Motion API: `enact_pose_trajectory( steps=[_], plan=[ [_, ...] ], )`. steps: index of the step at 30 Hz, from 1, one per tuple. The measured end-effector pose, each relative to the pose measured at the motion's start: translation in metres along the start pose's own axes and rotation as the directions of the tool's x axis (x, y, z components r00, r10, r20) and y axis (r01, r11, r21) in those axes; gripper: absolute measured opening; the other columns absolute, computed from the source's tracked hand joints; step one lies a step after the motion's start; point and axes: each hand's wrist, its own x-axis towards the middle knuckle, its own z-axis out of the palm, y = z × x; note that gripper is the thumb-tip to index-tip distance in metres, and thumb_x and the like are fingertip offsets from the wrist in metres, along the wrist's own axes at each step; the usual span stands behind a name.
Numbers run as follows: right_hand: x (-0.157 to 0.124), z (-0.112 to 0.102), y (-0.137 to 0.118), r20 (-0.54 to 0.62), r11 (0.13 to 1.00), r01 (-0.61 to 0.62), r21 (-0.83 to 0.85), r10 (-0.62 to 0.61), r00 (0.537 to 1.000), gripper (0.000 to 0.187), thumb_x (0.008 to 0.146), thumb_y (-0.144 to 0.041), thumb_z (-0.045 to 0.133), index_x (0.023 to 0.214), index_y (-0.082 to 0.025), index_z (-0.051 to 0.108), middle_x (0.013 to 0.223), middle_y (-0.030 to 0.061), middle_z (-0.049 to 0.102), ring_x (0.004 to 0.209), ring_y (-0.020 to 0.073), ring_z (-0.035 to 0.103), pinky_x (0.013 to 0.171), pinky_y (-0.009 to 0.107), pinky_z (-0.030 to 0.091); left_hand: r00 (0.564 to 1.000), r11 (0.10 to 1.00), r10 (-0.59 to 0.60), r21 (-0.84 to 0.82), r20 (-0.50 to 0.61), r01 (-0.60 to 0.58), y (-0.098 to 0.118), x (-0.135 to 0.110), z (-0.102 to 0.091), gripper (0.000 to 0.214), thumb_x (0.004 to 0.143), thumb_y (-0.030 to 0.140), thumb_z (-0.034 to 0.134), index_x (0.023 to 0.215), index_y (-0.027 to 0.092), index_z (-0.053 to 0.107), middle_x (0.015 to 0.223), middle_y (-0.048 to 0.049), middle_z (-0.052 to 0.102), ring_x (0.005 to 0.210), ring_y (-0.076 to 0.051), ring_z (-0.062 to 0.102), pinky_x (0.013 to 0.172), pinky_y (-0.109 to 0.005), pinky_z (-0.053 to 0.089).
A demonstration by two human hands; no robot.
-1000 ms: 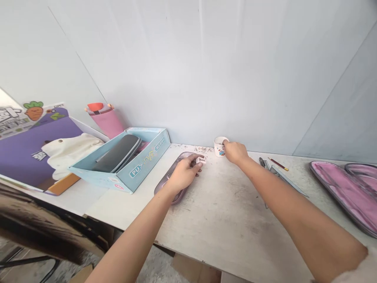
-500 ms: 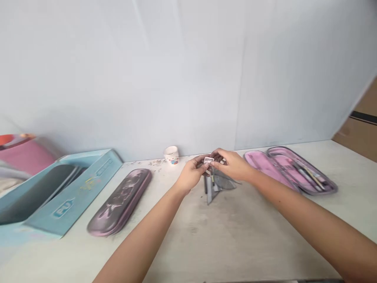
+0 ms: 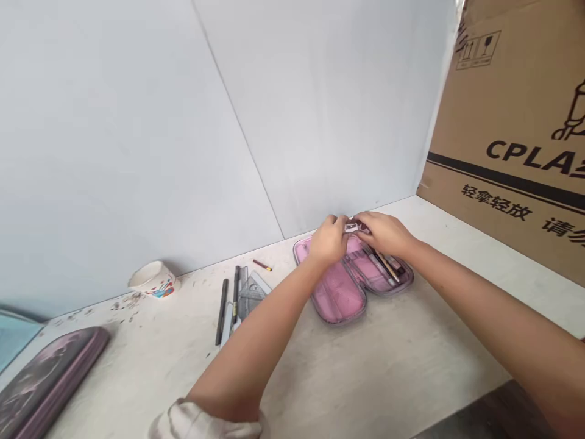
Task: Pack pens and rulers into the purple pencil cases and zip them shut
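Head view: over a pale, scuffed worktop, the left hand and right hand meet above the far end of an open, pink-lined, grey-edged zip pencil case. Both grips are pressed together around a small white rectangular block, which is held in the air between the two sets of fingers, just above the case's upper edge. It is too small to tell whether the block is an eraser or a sharpener.

The pencil case lies spread flat in two halves. The right half holds several slim pens and pencils lying side by side against the pink lining, while the half nearer the left forearm shows its quilted pink lining.

To the left of the case, slim black pens, a red pencil and a grey transparent set square lie on the worktop. Farther left, a white cup with a colourful print sits near the wall, its contents out of sight, with pencil shavings scattered beside it. A closed purple hard-shell case lies at the lower left corner, and a brown cardboard carton stands at the right end.
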Motion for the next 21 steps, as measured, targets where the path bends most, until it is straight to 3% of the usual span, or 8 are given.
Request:
enact_pose_trajectory(
  steps=[5,12,17,21],
  plan=[
    [0.021,0.021,0.024,0.032,0.991,0.015,-0.132,-0.011,0.999,0.027,0.083,-0.025,0.045,0.107,-0.019,0.055,0.105,0.0087,0.060,0.104,0.0231,0.046,0.077,0.031,0.040,1.000,0.969,0.009,0.247,0.009,-0.011,-0.004,0.030,0.027,0.027,0.083,0.022,0.043,0.108,0.017,0.050,0.101,-0.0114,0.051,0.098,-0.025,0.052,0.082,-0.037,0.040],
    [0.040,0.046,0.031,0.103,0.989,0.026,-0.147,-0.011,0.995,0.026,0.080,-0.022,0.049,0.102,-0.015,0.061,0.108,0.0106,0.058,0.105,0.0243,0.043,0.083,0.032,0.039,0.999,0.977,-0.020,0.212,0.034,0.012,-0.021,0.034,0.045,0.027,0.085,0.025,0.042,0.103,0.014,0.058,0.104,-0.0127,0.053,0.101,-0.025,0.049,0.085,-0.038,0.039],
    [0.046,0.042,0.026,0.143,0.994,-0.010,-0.110,0.026,0.989,0.026,0.082,-0.026,0.048,0.099,-0.016,0.065,0.102,0.0111,0.061,0.101,0.0229,0.045,0.086,0.032,0.036,0.999,0.998,0.007,0.056,0.052,-0.010,-0.041,0.018,0.023,0.030,0.086,0.029,0.041,0.105,0.017,0.061,0.106,-0.0105,0.053,0.102,-0.022,0.049,0.091,-0.035,0.037],
    [0.057,0.039,-0.009,0.124,0.998,0.050,-0.040,-0.044,0.991,0.029,0.086,-0.027,0.041,0.097,-0.016,0.066,0.098,0.0107,0.063,0.099,0.0202,0.047,0.089,0.031,0.033,0.999,0.998,-0.047,0.035,0.022,0.047,-0.076,-0.009,-0.011,0.028,0.085,0.025,0.041,0.100,0.016,0.063,0.102,-0.0101,0.055,0.100,-0.021,0.050,0.092,-0.035,0.038]
  ],
)
